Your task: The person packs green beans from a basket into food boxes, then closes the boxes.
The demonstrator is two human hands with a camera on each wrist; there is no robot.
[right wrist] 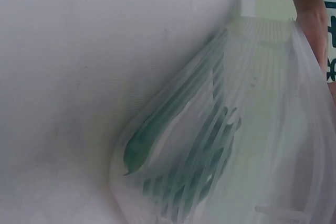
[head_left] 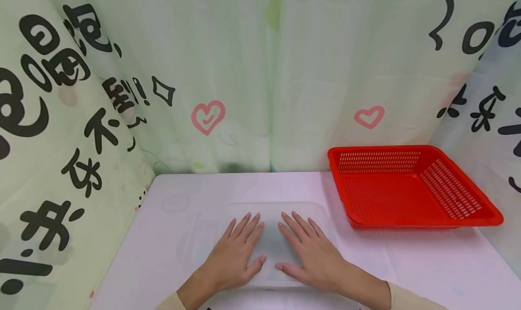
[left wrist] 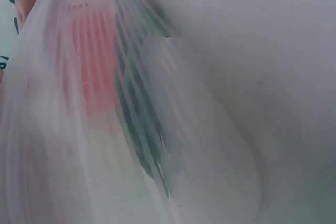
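Observation:
In the head view a translucent plastic container or lid [head_left: 272, 242] lies on the table in front of me. My left hand [head_left: 236, 258] rests palm down over its left part, fingers straight and spread. Over the right part lies my right hand [head_left: 315, 258], posed the same way, the thumbs pointing inward. Both wrist views are filled by translucent ribbed plastic [left wrist: 58, 166], hazy and very close. Dark green shapes [right wrist: 144, 145] show through it; what they are I cannot tell. A reddish patch [left wrist: 94, 59] shows through in the left wrist view.
A red perforated plastic basket [head_left: 423, 224] stands at the right back of the table. The table [head_left: 171, 237] has a white cover. Pale green curtains [head_left: 317, 74] with black writing and pink hearts hang behind and on both sides.

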